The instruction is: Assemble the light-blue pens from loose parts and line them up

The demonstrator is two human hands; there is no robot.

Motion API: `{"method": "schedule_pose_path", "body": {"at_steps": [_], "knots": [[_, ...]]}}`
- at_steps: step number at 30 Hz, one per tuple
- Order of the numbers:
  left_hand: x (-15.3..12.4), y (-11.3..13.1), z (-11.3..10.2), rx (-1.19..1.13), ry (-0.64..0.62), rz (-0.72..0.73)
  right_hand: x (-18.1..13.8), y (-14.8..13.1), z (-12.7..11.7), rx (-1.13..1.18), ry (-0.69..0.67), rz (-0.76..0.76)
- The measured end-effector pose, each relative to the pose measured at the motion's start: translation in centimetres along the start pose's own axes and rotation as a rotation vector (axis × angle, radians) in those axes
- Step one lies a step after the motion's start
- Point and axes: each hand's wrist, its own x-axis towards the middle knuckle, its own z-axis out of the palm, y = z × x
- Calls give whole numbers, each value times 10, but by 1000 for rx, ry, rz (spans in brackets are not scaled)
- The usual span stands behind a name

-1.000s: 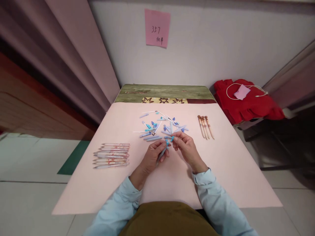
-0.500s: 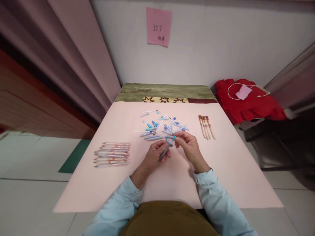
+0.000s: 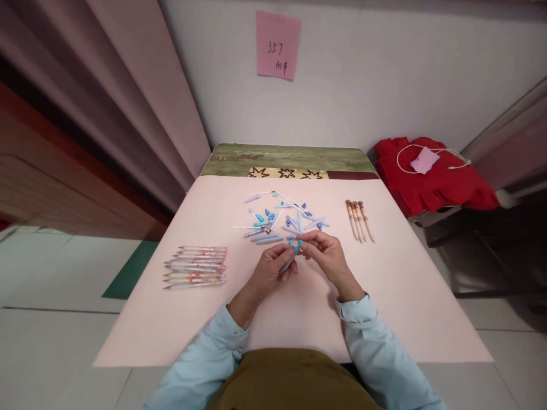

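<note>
My left hand (image 3: 269, 272) is closed around a light blue pen barrel (image 3: 285, 265) that points up and to the right. My right hand (image 3: 325, 254) pinches a small turquoise pen part (image 3: 298, 247) against the barrel's upper end. Both hands hover over the middle of the pink table cover (image 3: 384, 307). Just beyond them lies a scatter of loose blue pen parts (image 3: 282, 219): barrels, caps and thin refills.
A row of several finished patterned pens (image 3: 195, 267) lies at the left. Several wooden-looking pens (image 3: 359, 220) lie at the right. A red cloth (image 3: 431, 176) with a white cable sits on a seat at far right. A pink note (image 3: 277, 45) hangs on the wall.
My right hand has brought the turquoise part closer until it meets the end of the barrel in my left hand. The view shifted slightly.
</note>
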Motion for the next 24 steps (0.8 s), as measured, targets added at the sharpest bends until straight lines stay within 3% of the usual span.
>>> {"method": "schedule_pose_path", "body": {"at_steps": [15, 24], "knots": [[1, -2, 0, 11, 17, -8, 1, 2, -4, -47, -47, 63], [0, 1, 0, -18, 10, 9, 0, 0, 8, -93, 56, -97]]}}
